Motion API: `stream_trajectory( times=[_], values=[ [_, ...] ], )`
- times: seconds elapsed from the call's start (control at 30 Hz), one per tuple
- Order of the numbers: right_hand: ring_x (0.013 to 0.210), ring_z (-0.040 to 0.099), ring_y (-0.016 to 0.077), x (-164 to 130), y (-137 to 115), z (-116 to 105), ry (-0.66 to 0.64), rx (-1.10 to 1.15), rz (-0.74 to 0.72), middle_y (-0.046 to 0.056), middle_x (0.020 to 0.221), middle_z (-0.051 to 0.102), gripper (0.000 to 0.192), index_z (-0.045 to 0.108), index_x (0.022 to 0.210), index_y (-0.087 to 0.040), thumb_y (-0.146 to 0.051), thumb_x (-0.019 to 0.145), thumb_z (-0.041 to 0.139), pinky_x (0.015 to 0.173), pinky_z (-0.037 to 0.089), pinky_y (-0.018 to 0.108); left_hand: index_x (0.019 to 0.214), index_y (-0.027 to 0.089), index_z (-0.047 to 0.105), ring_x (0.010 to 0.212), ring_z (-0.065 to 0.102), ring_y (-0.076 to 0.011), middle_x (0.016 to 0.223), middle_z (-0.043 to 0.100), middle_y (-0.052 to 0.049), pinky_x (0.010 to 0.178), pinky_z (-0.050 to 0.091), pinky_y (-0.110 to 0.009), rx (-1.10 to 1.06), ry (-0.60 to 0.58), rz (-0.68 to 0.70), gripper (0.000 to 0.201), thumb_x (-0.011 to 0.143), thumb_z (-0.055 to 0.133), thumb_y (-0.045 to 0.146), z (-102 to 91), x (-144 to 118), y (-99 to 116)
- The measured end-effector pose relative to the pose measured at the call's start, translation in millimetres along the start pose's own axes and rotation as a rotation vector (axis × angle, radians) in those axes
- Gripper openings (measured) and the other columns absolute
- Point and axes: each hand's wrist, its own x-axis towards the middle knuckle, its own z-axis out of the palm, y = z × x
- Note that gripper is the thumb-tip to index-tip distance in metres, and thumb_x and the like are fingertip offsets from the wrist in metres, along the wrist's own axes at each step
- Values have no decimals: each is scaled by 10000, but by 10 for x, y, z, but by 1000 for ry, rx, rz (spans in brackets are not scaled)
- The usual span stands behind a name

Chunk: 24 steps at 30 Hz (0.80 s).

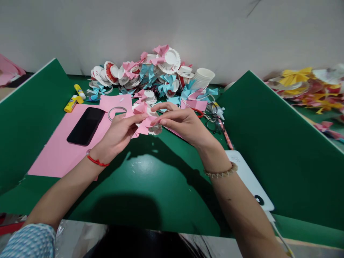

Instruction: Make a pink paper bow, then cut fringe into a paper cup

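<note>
My left hand [120, 129] pinches a pink paper bow [145, 123] between thumb and fingers. The bow sits against a white paper cup cut into a fringed disc [155, 129], raised over the green table. My right hand [182, 120] reaches in from the other side, thumb and fingertips closed at the bow's right edge. Fingers and folded paper hide part of the cup. Left of my left hand, pink paper sheets [57, 154] lie flat with a black phone [86, 126] on them. Close by is a grey tape ring [109, 114].
Finished cup crafts [147, 73] with pink and blue bows pile along the wall, beside stacked paper cups [204, 76]. Glue sticks [70, 104] lie left. Glasses [212, 123] and a white power bank [248, 179] with a cable lie right. Green partitions [282, 150] flank the table [145, 200].
</note>
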Motion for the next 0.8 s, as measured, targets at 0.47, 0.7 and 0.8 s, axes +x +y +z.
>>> stream_trajectory(
  times=[0.47,0.7,0.8],
  values=[
    [912,582,183,-34,-65,86,91,-358,-25,59,1014,604,166,710,675,-198,-259,823,666,690,482,303,596,144,648,554,503,-63,582,573,40,582,434,-212,221,90,318,115,592,763,149,27,-22,-32],
    [866,569,165,-48,-120,140,128,-435,-27,54,1026,604,159,658,607,-179,-142,761,646,684,477,295,616,144,635,615,498,-89,627,562,25,586,388,-228,381,118,401,98,626,728,174,21,-30,-61],
    [874,566,171,-53,-137,140,122,-444,-13,50,1033,606,166,643,599,-181,-144,761,637,692,479,303,680,149,659,680,530,-115,678,600,14,637,408,-240,446,107,445,94,637,726,197,8,-27,-75]
  ],
)
